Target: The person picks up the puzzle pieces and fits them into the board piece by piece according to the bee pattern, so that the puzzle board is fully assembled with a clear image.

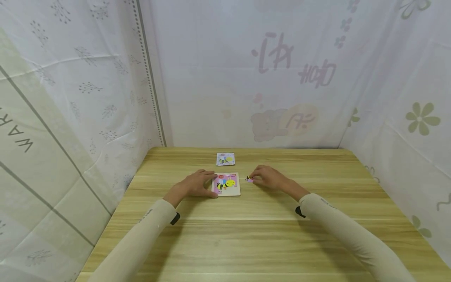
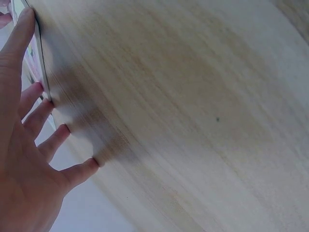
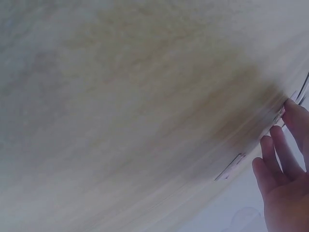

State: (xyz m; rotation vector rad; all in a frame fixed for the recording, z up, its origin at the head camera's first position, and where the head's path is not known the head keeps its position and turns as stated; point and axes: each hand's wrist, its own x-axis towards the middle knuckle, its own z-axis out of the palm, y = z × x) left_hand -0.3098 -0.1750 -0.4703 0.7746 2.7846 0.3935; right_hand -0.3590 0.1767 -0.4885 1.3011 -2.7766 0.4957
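Note:
A square wooden jigsaw board (image 1: 226, 192) lies on the table, showing a yellow and black bee picture on pink, with bare wood at its lower right. My left hand (image 1: 198, 184) holds the board at its left side, thumb at the near corner and fingers at the far one. In the left wrist view, the outer fingers of the left hand (image 2: 31, 140) rest on the table. Just right of the board, my right hand (image 1: 269, 178) pinches a small pink and black puzzle piece (image 1: 249, 179) near the tabletop. Fingertips partly cover that piece.
Behind the board lies a small picture card (image 1: 225, 159) with a similar bee. The wood-grain table (image 1: 225, 243) reaches back to a printed cloth (image 1: 211, 98), and more cloth hangs on both sides.

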